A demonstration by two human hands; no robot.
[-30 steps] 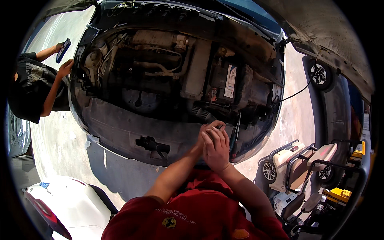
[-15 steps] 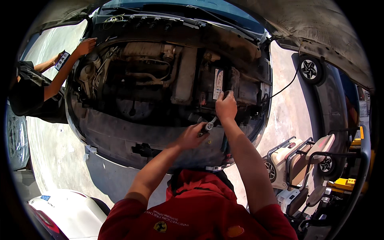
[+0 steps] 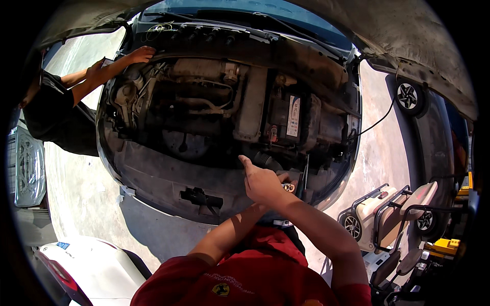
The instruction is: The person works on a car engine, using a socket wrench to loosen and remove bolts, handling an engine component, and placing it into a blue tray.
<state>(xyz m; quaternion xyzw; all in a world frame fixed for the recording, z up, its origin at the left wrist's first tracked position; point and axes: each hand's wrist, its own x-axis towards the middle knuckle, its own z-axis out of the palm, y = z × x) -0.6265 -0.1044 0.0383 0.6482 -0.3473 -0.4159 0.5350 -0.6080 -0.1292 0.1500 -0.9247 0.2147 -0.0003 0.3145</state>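
Observation:
My arms cross over the front of an open engine bay [image 3: 153, 163]. My right hand [image 3: 263, 184] is on top, one finger stretched out toward the dark space by a ribbed hose [image 3: 265, 159]; its other fingers are mostly hidden. Beneath it, my left hand [image 3: 285, 178] shows only in part, closed around a ratchet wrench [image 3: 289, 187] whose round metal head peeks out. Beside that head a thin shiny rod [image 3: 306, 173] stands near the bay's front; whether it joins the wrench I cannot tell. Farther back sits the car battery [image 3: 280, 115] with a white label.
A co-worker in black [image 3: 56, 112] leans in from the left, one hand [image 3: 142, 54] at the bay's rear edge. The raised hood [image 3: 408, 46] hangs overhead. At right stand a beige wheeled vehicle [image 3: 375, 211] and a dark car [image 3: 434, 132]; a white vehicle [image 3: 97, 265] is at lower left.
My right hand has left the battery's front edge and swung left across my left hand. My left hand and the ratchet wrench have moved right and nearer me. The co-worker's phone has dropped from sight.

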